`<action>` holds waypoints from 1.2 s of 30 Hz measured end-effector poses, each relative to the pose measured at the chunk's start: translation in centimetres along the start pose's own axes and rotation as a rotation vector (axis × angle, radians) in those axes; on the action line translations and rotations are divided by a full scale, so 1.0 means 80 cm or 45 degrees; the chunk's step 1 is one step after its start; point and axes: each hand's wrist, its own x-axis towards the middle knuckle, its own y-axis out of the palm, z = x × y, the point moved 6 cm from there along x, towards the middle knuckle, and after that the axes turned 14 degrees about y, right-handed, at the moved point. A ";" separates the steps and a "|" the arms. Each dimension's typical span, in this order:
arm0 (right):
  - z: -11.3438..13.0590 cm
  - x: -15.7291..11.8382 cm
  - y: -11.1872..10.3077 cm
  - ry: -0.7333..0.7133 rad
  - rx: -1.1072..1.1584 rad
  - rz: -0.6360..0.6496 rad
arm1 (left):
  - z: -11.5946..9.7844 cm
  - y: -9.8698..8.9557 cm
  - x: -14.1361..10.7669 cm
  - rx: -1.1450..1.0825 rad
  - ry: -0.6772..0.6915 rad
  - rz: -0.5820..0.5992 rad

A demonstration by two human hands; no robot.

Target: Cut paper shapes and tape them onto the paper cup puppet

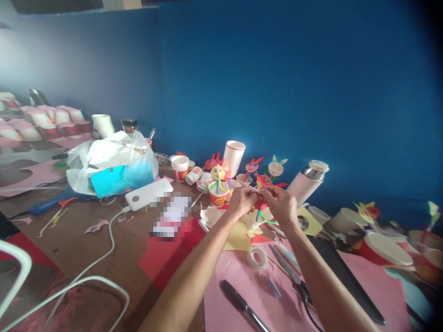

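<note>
My left hand [244,201] and my right hand [281,203] meet over the paper cups near the wall. Both pinch a small red and yellow paper figure [261,185] between their fingertips. Just below it is a white cup [255,219] with green and blue strips in it. To the left, a yellow paper face [218,174] stands on strips in a red and white cup [219,196]. Behind the hands are a pink rabbit face [252,166] and a pale rabbit face [276,168].
Scissors [289,267], a tape roll [257,259] and a black marker [238,299] lie on pink paper [221,276]. A pink thermos [306,182] leans at right. Leftward are a plastic bag [112,161], a white power bank [148,193] with a cable, and a glue gun [51,203].
</note>
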 end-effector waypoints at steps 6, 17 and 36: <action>0.003 -0.002 -0.006 -0.018 0.007 0.039 | -0.009 -0.002 -0.004 0.000 -0.025 0.001; -0.003 0.001 -0.009 -0.012 -0.057 0.147 | -0.006 -0.002 -0.003 -0.018 -0.023 -0.024; 0.005 -0.003 0.002 -0.030 -0.166 0.219 | -0.004 -0.002 -0.002 -0.038 -0.051 -0.015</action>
